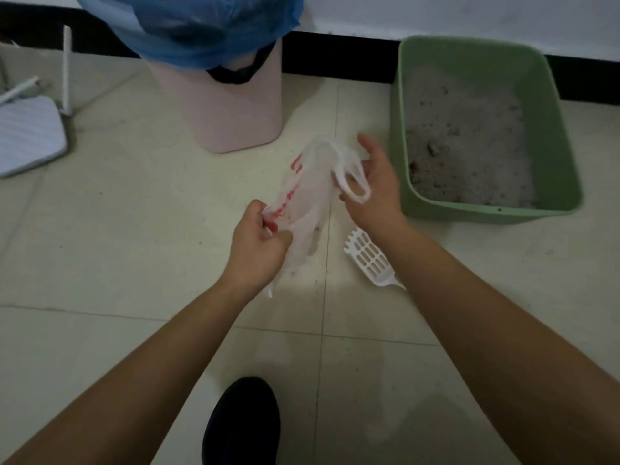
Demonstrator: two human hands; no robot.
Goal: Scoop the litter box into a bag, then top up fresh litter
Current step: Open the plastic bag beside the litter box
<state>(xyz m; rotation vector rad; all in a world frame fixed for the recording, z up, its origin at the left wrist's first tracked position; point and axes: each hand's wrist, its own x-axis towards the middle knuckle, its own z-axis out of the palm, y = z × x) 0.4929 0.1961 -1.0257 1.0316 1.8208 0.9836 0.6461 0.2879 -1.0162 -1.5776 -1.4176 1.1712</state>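
Our left hand [258,241] pinches plastic bag [312,186] at its 7 o'clock end. Right hand [372,187], half open, grips a handle. Litter box [567,152] at 2 o'clock, scoop [369,256] on floor [134,229].

Dim, flat and greyish indoors, with a paler patch on the floor [302,297] near the middle and brightest on the wall [469,15] at the top. Soft and slightly smeared throughout, with only faint shadows; bowed by the wide lens toward the edges.
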